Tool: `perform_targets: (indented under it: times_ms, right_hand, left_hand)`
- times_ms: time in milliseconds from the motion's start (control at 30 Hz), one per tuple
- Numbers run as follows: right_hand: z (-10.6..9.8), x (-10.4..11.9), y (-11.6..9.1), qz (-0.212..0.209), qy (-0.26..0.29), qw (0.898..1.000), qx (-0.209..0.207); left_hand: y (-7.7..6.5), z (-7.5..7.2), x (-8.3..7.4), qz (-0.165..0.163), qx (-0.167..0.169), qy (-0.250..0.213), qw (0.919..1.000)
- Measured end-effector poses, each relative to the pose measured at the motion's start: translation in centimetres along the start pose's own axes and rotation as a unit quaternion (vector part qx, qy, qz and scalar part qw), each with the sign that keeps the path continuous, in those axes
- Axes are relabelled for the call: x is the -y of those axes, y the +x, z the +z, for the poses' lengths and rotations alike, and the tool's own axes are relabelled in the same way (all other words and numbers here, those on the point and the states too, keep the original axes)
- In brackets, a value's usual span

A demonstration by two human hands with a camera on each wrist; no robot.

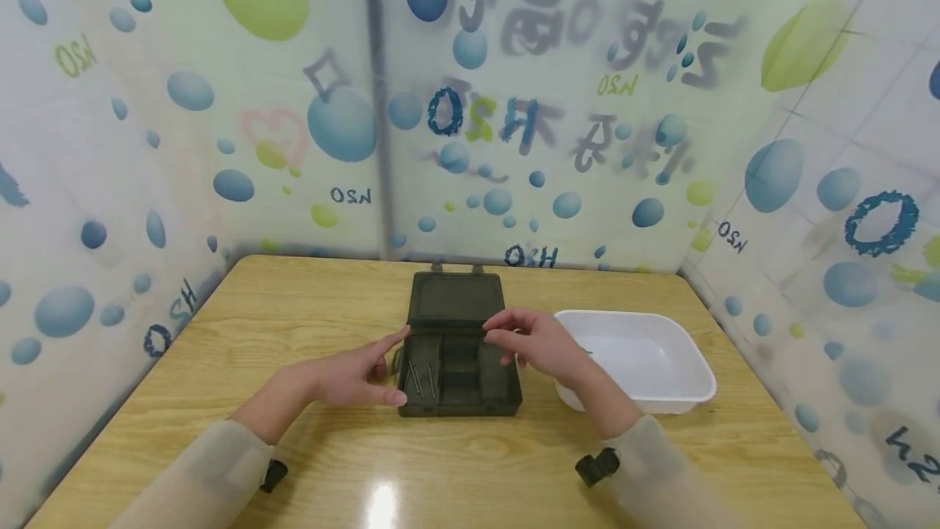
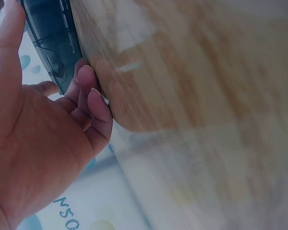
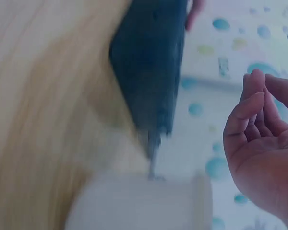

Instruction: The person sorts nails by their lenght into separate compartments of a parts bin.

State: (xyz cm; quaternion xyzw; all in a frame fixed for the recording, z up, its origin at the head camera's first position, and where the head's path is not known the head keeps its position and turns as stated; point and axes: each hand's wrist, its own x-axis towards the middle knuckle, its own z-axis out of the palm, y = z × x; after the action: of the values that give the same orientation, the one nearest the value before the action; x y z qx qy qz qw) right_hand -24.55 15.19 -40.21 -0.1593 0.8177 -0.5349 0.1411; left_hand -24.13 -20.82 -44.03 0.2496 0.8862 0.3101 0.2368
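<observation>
A dark green plastic case (image 1: 463,410) lies on the table with its lid (image 1: 455,298) folded back. Several thin metal pins (image 1: 416,380) sit in its left compartment. My left hand (image 1: 348,378) is at the case's left side, forefinger at the hinge end and thumb at the near corner, the other fingers loosely bent. Over the right part of the case hovers my right hand (image 1: 539,341), palm down. Its fingers (image 3: 254,86) bend loosely in the right wrist view, and nothing shows between them.
To the right of the case stands a white plastic basin (image 1: 646,357), partly behind my right forearm. A small dark thin piece shows at its left inner side. The wooden table (image 1: 316,292) meets a patterned curtain (image 1: 308,227) at the back and sides.
</observation>
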Motion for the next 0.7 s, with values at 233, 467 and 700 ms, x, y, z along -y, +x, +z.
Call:
perform_targets:
  times_ms: [233, 467, 700]
  right_hand:
    - [-5.5, -1.6, -1.7, 0.016, -0.029, 0.999, -0.041]
    - [-9.4, -4.3, -2.5, 0.061, -0.065, 0.995, -0.044]
    - [-11.7, -7.2, -2.5, 0.105, -0.105, 0.989, -0.024]
  left_hand:
    - [-0.1, 0.0, 0.1, 0.000, -0.001, 0.000, 1.0000]
    - [-0.1, 0.0, 0.1, -0.003, 0.002, -0.008, 1.0000]
    - [-0.2, -0.1, 0.0, -0.003, 0.008, -0.016, 0.9998]
